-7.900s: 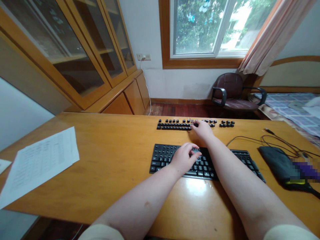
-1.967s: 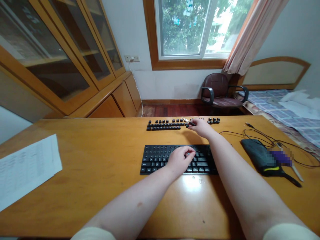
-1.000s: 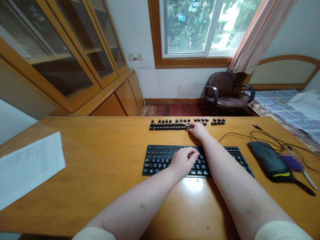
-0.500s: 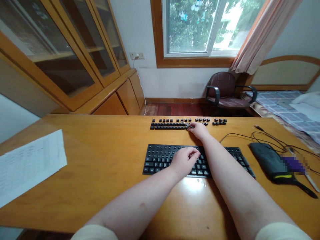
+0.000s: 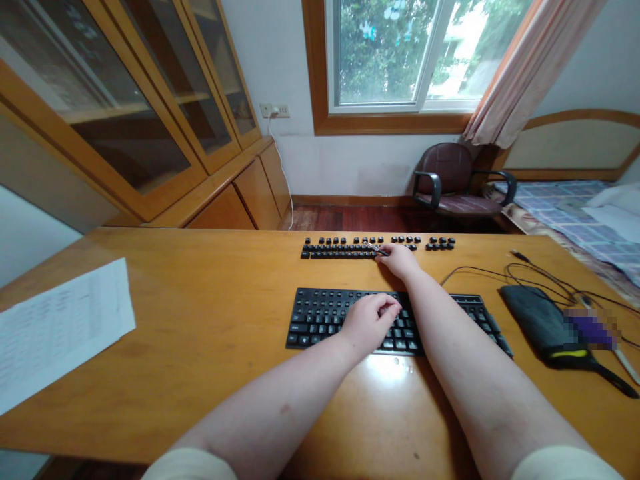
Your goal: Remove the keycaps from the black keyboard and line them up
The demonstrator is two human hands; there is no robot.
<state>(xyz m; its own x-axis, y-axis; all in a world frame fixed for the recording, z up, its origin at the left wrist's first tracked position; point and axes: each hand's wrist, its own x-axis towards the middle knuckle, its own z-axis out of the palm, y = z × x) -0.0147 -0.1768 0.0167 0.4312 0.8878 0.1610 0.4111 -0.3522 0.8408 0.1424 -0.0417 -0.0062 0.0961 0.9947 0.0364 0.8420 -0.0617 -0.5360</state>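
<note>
Wooden table (image 5: 210, 320) below the window: the left hand (image 5: 367, 323) rests curled on the black keyboard (image 5: 320, 317), and I cannot tell if it grips anything. Beyond it, the right hand (image 5: 400, 259) pinches a thin metal tool (image 5: 374, 248) against the rows of loose keycaps (image 5: 337, 251).

wooden table (image 5: 215, 333) | middle: black keyboard (image 5: 320, 317) | along far edge: rows of loose keycaps (image 5: 340, 250) | left edge: paper sheet (image 5: 55, 330) | right edge: dark pouch (image 5: 537, 320), cables (image 5: 500, 273) just behind it
</note>
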